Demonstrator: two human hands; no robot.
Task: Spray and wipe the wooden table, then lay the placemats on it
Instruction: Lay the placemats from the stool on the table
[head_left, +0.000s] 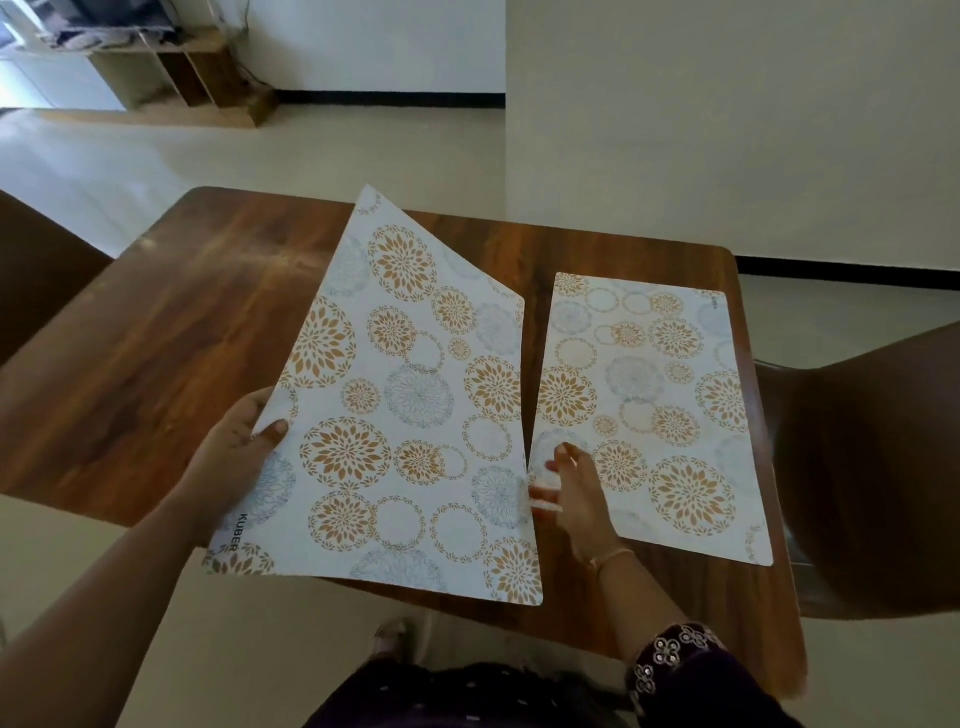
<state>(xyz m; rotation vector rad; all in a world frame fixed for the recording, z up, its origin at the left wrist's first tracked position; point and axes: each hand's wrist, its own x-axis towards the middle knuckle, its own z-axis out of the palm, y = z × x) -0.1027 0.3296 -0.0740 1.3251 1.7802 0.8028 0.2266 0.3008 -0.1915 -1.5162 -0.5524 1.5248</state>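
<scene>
The wooden table (171, 332) fills the middle of the view. One white placemat (660, 410) with gold and grey floral circles lies flat on its right side. A second placemat (410, 410) of the same pattern is held tilted above the table's middle. My left hand (234, 457) grips its left edge, thumb on top. My right hand (569, 488) is blurred; it hovers over the gap between the two mats with its fingers spread, at the flat mat's near left corner.
A dark brown chair (862, 467) stands at the table's right edge and another chair (36, 270) at the left. A wooden shelf unit (182, 73) stands by the far wall. Pale floor surrounds the table.
</scene>
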